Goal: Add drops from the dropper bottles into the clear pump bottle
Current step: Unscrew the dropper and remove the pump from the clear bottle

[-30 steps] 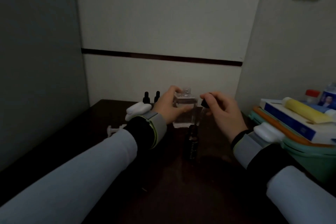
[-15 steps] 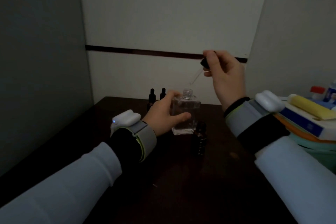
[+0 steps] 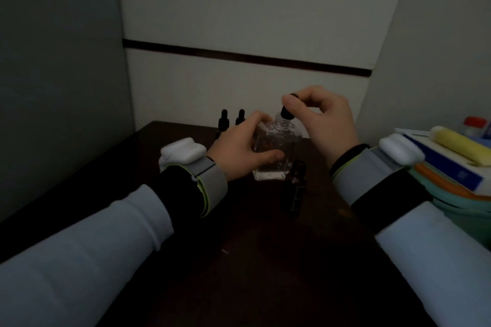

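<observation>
Nearest: dark dropper bottle (image 3: 293, 186), uncapped, standing just in front of the clear pump bottle (image 3: 281, 146). My left hand (image 3: 239, 148) wraps the pump bottle. My right hand (image 3: 321, 119) pinches the dropper (image 3: 287, 113) at its open neck; I judge dosing is underway. Farthest: two capped dropper bottles (image 3: 224, 121), probably not yet used.

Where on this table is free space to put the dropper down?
The dark table is bare near you, between both sleeves, in front of the open dark bottle. Crowded: around the clear bottle, held by the left hand, with two dropper bottles behind it.
</observation>
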Tool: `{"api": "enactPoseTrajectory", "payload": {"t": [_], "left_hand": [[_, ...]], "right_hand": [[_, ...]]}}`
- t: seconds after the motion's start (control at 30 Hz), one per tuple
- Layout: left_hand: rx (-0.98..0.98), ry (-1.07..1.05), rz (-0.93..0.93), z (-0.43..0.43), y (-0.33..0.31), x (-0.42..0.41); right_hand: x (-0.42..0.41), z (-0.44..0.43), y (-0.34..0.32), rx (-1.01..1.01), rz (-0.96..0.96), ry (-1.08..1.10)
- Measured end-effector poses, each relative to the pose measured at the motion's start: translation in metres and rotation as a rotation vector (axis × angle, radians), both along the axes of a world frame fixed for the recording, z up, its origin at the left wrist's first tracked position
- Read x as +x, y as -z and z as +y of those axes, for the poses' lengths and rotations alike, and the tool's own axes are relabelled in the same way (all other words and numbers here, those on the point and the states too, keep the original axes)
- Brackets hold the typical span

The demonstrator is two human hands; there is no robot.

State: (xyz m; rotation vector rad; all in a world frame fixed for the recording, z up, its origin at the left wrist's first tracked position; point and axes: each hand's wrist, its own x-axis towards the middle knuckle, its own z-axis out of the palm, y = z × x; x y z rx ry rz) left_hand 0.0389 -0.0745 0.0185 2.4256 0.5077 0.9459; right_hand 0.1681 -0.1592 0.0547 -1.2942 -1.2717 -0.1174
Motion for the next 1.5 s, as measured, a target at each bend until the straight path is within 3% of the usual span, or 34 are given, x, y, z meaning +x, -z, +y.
{"api": "enactPoseTrajectory", "payload": {"t": [0.17,1.23,1.33,1.5], "left_hand": [[-0.004,0.014,-0.017,-0.001,0.0,0.0],[-0.002,0.039,-0.023,0.001,0.002,0.0],[0.001,0.031,-0.013,0.002,0.002,0.001],[-0.019,0.03,-0.013,0.003,0.004,0.001]], "right_hand": [[-0.001,0.001,0.003,-0.015,0.106,-0.048],[-0.007,0.004,0.006,0.027,0.143,-0.067],[-0.008,0.003,0.002,0.1,0.184,-0.039],[-0.003,-0.017,-0.029,0.401,0.3,0.022]]}}
